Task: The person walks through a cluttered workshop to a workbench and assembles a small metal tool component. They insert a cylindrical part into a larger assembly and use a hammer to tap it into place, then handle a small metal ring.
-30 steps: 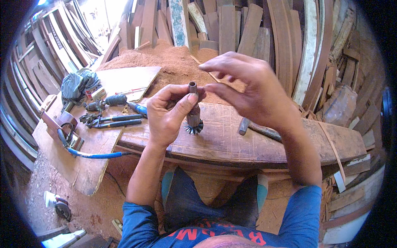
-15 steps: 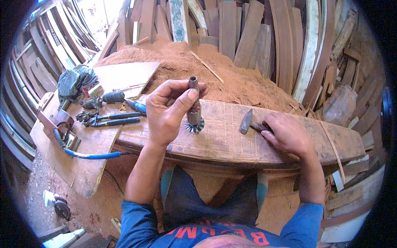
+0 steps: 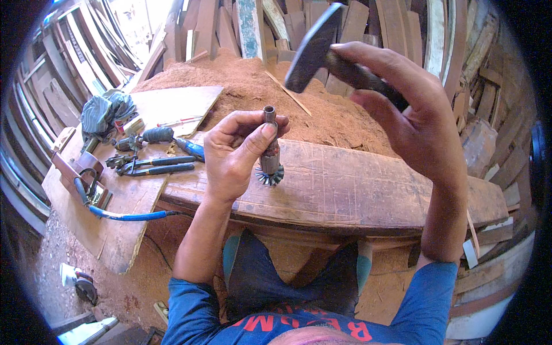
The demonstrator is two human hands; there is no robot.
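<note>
My left hand (image 3: 233,150) grips a motor armature (image 3: 269,161) upright near its top, thumb and fingers closed round the shaft end. The fan blades at the armature's lower end rest on the worn wooden plank (image 3: 345,184). A bare metal sleeve sticks up above my fingers. Raised high at the right, my right hand (image 3: 411,109) is closed on the dark handle of a hammer (image 3: 319,54). The hammer's head is tilted in the air above and to the right of the armature, apart from it. Part of the handle is hidden by my fingers.
Pliers (image 3: 158,167), a power tool body (image 3: 141,138), a blue-handled tool (image 3: 190,148) and a crumpled cloth (image 3: 106,115) lie on boards at the left. A blue cable (image 3: 132,217) hangs there. Behind the plank rises a sawdust heap (image 3: 230,80), with upright timber (image 3: 397,34) beyond.
My right hand has lifted the hammer from the plank up high, bringing its head toward the middle. My left hand and the armature stay in place.
</note>
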